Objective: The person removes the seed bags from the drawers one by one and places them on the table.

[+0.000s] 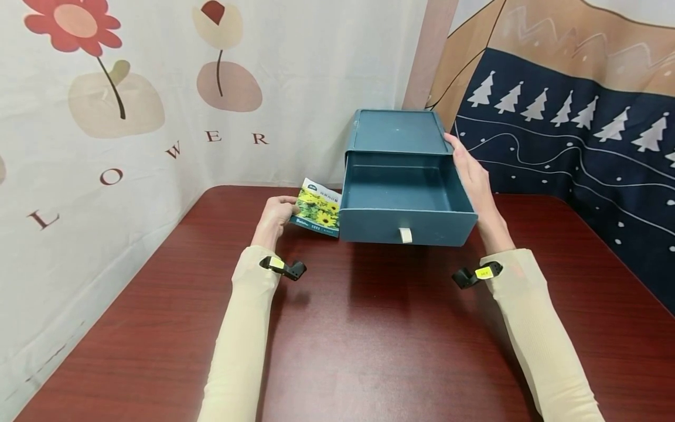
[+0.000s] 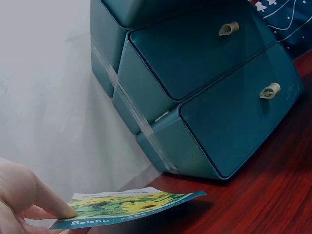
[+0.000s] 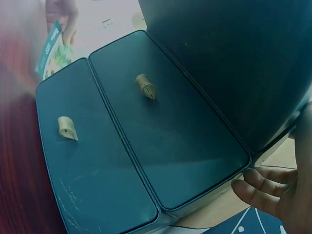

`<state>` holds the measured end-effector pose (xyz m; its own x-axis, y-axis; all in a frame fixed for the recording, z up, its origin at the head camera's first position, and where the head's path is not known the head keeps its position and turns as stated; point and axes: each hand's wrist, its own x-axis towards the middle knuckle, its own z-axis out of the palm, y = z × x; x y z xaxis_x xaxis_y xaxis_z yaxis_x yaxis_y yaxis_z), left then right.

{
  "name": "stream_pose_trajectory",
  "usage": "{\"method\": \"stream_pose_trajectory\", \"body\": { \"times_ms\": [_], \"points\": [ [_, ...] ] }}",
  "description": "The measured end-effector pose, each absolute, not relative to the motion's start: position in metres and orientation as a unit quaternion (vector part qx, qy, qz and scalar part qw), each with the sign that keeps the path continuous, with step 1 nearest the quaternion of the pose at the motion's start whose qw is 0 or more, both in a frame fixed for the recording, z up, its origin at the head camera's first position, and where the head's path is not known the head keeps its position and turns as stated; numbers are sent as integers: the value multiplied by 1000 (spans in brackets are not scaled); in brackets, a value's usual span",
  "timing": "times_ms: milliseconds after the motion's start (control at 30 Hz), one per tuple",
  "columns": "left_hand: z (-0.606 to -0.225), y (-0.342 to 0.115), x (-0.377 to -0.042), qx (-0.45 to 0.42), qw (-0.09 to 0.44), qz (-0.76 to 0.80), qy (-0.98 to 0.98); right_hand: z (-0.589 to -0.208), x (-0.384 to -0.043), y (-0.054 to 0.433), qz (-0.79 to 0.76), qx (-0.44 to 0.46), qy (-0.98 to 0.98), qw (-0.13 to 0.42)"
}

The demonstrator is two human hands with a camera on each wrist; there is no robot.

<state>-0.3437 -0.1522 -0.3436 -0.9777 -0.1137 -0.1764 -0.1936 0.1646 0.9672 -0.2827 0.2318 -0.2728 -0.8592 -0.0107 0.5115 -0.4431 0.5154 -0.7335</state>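
My left hand (image 1: 276, 215) pinches the left edge of a flat seed packet (image 1: 319, 208) printed with yellow flowers. In the left wrist view, the packet (image 2: 126, 207) tilts a little above the table, thumb on top. Just right of it stands a blue-green drawer cabinet (image 1: 398, 132), whose top drawer (image 1: 406, 225) is pulled out toward me with nothing inside. A short pale pull tab (image 1: 405, 235) hangs on the drawer front. Along the cabinet's right side lies my right hand (image 1: 474, 181), its fingers extended near the upper edge.
Two lower drawers, a middle one (image 2: 204, 53) and a bottom one (image 2: 239, 117), are closed, each with a pale loop tab. Clear tape (image 2: 129, 105) runs down the cabinet's side. Curtains (image 1: 295, 76) hang behind the reddish-brown table (image 1: 327, 351).
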Motion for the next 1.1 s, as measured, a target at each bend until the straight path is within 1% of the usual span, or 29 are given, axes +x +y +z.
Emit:
{"method": "stream_pose_trajectory", "body": {
  "times_ms": [333, 633, 900, 1100],
  "points": [
    [-351, -150, -342, -115, 11, 588, 801, -273, -282, 231, 474, 135, -841, 226],
    [-353, -151, -341, -132, 17, 530, 838, -272, -281, 230, 476, 134, -839, 226],
    [-357, -149, -339, -110, -14, 494, 862, -272, -282, 230, 466, 138, -842, 233],
    [-361, -149, -340, -115, -8, 487, 866, -271, -282, 231, 466, 141, -841, 235]
  ]
}}
